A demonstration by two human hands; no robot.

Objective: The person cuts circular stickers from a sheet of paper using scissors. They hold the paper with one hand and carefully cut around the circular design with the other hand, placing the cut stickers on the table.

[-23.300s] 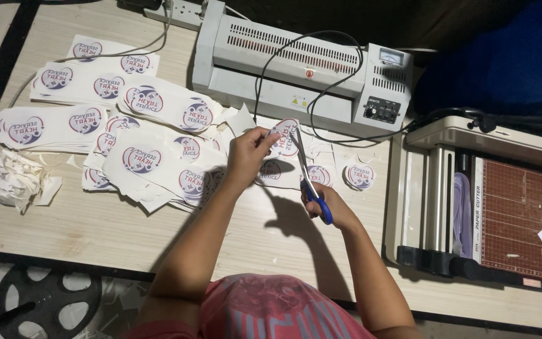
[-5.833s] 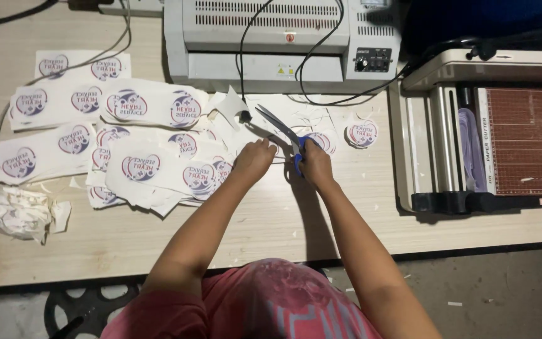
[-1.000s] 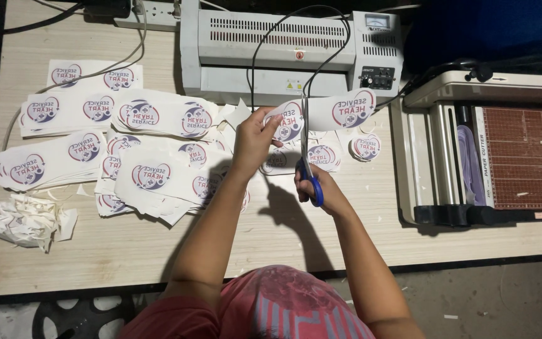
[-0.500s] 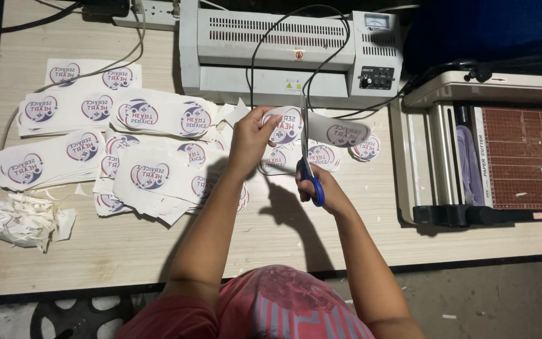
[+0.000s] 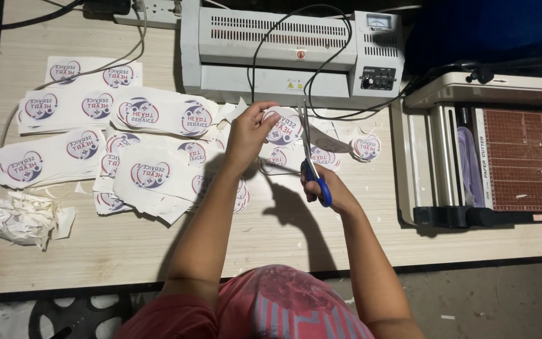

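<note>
My left hand (image 5: 246, 135) pinches a laminated round printed sticker (image 5: 283, 129) and holds it up above the table. My right hand (image 5: 330, 191) grips blue-handled scissors (image 5: 313, 172), whose blades point up and away and meet the sticker's right edge. Several cut round stickers (image 5: 366, 147) lie on the table just beyond both hands. Stacks of uncut laminated sheets (image 5: 152, 176) with the same round print lie to the left of my left arm.
A grey laminator (image 5: 290, 53) with black cables stands at the back. A paper trimmer (image 5: 503, 157) with a brown grid bed sits at the right. Crumpled white offcuts (image 5: 17, 216) lie at the front left on the wooden table (image 5: 271, 245). A power strip (image 5: 152, 12) is at the back left.
The strip piece that hung to the right of the scissors has dropped onto the table. My left hand has turned the sticker slightly; the scissors stay in nearly the same place.
</note>
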